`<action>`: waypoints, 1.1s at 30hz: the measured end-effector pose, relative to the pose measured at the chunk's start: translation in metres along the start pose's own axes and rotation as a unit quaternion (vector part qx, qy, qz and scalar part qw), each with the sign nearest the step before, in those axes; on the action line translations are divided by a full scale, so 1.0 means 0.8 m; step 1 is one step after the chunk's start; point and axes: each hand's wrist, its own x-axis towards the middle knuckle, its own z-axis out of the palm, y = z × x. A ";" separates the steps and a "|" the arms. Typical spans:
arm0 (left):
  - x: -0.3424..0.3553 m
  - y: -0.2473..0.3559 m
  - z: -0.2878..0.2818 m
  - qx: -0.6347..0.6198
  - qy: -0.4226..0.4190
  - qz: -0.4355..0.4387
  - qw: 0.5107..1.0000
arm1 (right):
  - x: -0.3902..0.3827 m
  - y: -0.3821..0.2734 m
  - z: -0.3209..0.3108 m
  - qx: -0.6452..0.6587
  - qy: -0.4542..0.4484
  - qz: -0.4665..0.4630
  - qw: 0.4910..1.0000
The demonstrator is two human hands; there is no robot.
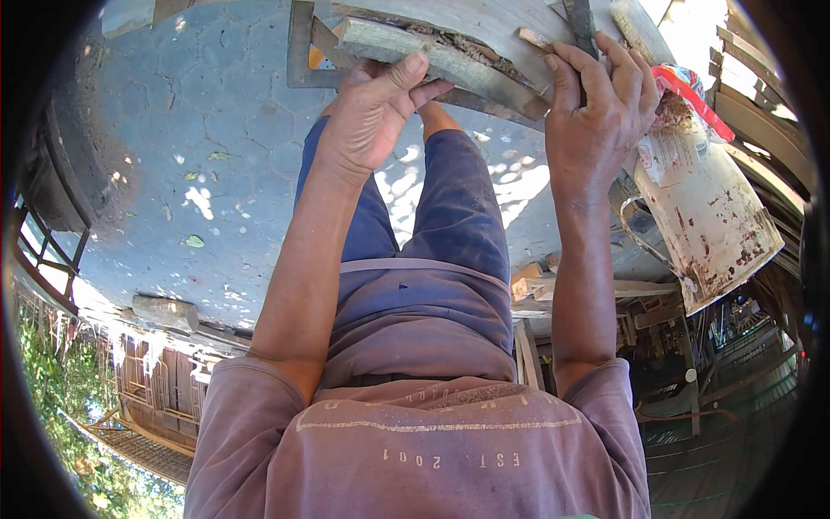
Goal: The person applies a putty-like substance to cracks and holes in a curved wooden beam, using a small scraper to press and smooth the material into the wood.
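My left hand (372, 121) grips a weathered grey length of wood (450, 65), thumb on its near edge and fingers curled beneath. Crumbly brown matter fills a rough hollow along its far side. Beyond the wood's right end, my right hand (601, 104) is bent with thumb and forefinger drawn together. What it pinches is hidden. A short light wooden stick (534, 38) lies by its forefinger tip, and a dark flat strip (581, 24) reaches up from behind its fingers. I cannot tell whether either is held.
Under the wood is a pale work surface (501, 19) with a dark frame edge (298, 52). To the right stands a rusty white can (713, 221) with a wire handle, a red plastic packet (705, 108) at its top. Wood scraps (553, 285) lie beside my right hip.
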 end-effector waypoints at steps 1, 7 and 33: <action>-0.001 0.000 0.001 0.000 0.001 0.001 1.000 | -0.001 0.001 0.002 0.000 0.009 -0.007 1.000; -0.001 0.002 -0.001 0.005 -0.006 -0.005 1.000 | -0.007 -0.031 -0.003 0.144 -0.014 -0.018 0.989; 0.001 0.004 0.003 -0.006 -0.005 -0.007 1.000 | 0.021 -0.055 -0.001 0.237 -0.190 0.122 0.945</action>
